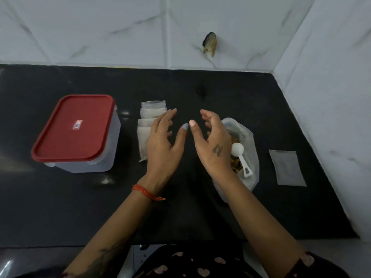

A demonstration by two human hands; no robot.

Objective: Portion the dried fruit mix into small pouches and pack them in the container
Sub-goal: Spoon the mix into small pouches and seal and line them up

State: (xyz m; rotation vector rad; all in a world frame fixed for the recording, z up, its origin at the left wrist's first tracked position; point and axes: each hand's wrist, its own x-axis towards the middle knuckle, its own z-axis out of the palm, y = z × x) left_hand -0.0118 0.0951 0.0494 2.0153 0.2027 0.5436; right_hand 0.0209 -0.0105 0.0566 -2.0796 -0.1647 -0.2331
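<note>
From the head camera we look down on a black countertop (80, 207) set against white marbled wall tiles (100, 27).

Right of centre lies an open clear plastic bag (250, 137) holding the dried fruit mix (235, 167), which shows as small brown and orange pieces. A white plastic scoop (240, 155) rests in the bag on top of the mix, bowl toward the wall, handle toward us.

Just left of centre sits a stack of small translucent pouches (144, 127), overlapping in a short column; we cannot tell whether they are filled. One more flat pouch (287, 167) lies alone at the right of the frame, well apart from the bag.

At the left of the frame stands a clear rectangular container (108, 153), closed with a red lid (74, 127) that carries a small white sticker. We cannot see what is in it.

Both forearms reach in from the bottom edge. Our left hand (162, 145) hovers over the right edge of the pouch stack, fingers spread and nearly straight, gripping nothing; a red thread bracelet (147, 193) circles its wrist. Our right hand (212, 145) hovers partly in front of the bag, fingers loosely curved, palm facing the left hand, also holding nothing. The two thumbs nearly meet at the centre.
</note>
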